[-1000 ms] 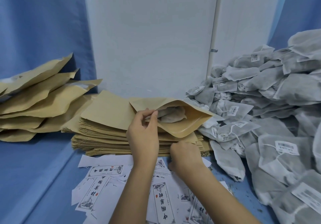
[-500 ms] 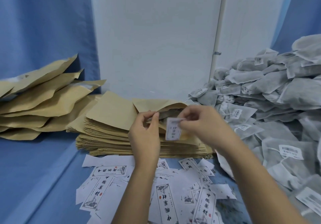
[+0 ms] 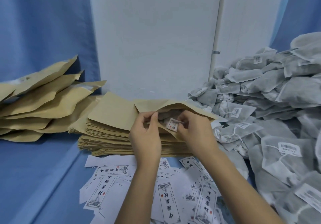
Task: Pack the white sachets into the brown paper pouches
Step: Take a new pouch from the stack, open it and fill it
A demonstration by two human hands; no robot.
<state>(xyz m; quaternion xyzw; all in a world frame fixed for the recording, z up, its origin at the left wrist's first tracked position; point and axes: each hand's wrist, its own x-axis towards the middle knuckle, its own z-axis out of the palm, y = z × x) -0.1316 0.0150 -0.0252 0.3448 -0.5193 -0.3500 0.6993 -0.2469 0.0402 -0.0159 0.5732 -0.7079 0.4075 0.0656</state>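
Note:
An open brown paper pouch point(image 3: 175, 104) lies on top of a stack of flat brown pouches point(image 3: 107, 133). My left hand point(image 3: 145, 133) pinches the near lip of the pouch mouth and holds it open. My right hand point(image 3: 194, 131) pinches a small white printed label point(image 3: 172, 125) at the pouch mouth, partly inside it. A white sachet point(image 3: 169, 113) shows dimly inside the pouch. A big heap of white sachets point(image 3: 278, 102) with barcode tags fills the right side.
Several filled brown pouches point(image 3: 40, 100) are piled at the left on the blue surface. Loose white printed labels point(image 3: 166, 197) are scattered in front of the stack under my forearms. A white panel point(image 3: 156, 41) stands behind, with blue cloth on both sides.
My right hand picked a label from the scattered ones near me, lifted it to the pouch and has now brought it into the pouch mouth. My left hand kept holding the lip.

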